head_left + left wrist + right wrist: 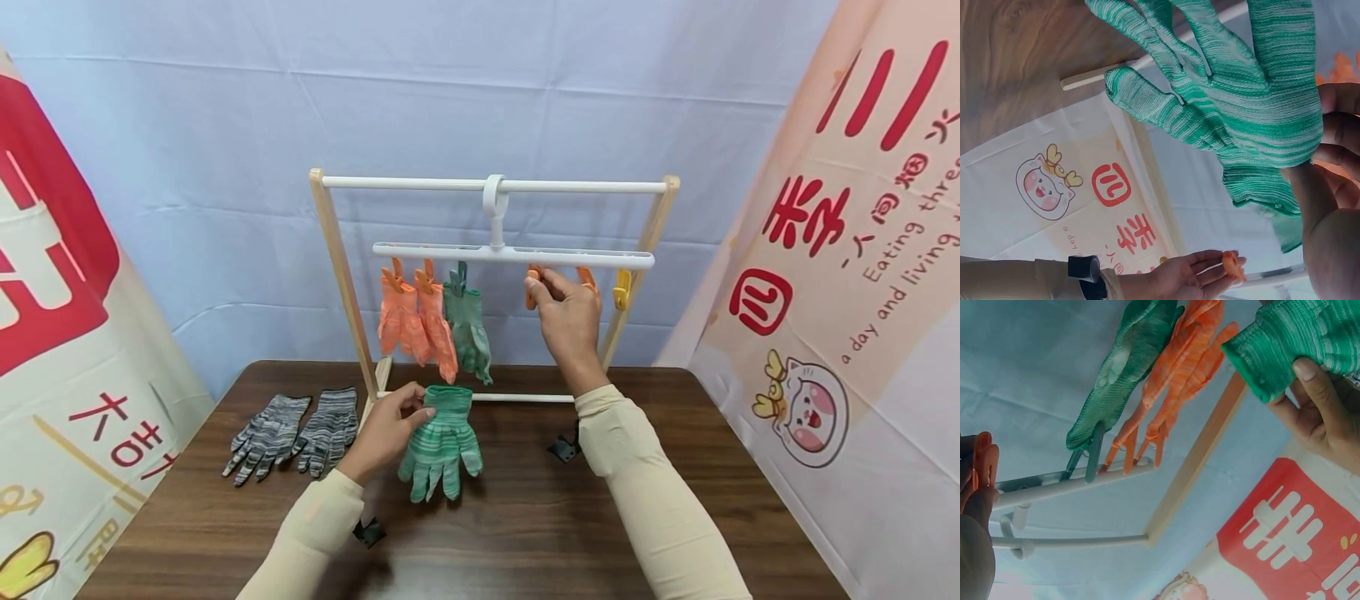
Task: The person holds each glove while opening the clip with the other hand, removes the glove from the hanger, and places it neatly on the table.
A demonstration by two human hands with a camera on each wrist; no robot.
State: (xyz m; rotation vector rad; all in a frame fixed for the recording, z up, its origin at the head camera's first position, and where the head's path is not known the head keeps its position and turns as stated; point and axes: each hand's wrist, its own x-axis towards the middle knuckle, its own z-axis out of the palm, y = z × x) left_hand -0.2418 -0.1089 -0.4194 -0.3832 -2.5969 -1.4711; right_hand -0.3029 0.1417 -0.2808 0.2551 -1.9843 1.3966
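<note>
My left hand holds a green-and-white striped knit glove by the side near its cuff, thumb in front, fingers of the glove hanging down above the table. Up at the white hanger, my right hand pinches an orange clothespin below the bar, right of the hook. Two orange gloves and another green glove hang to the left, held by orange clothespins and a green clothespin. In the left wrist view the held glove covers part of my left fingers.
The hanger hooks over the top rod of a wooden stand. An orange clothespin and a yellow clothespin hang at its right end. Two grey-and-black gloves lie on the brown table at the left.
</note>
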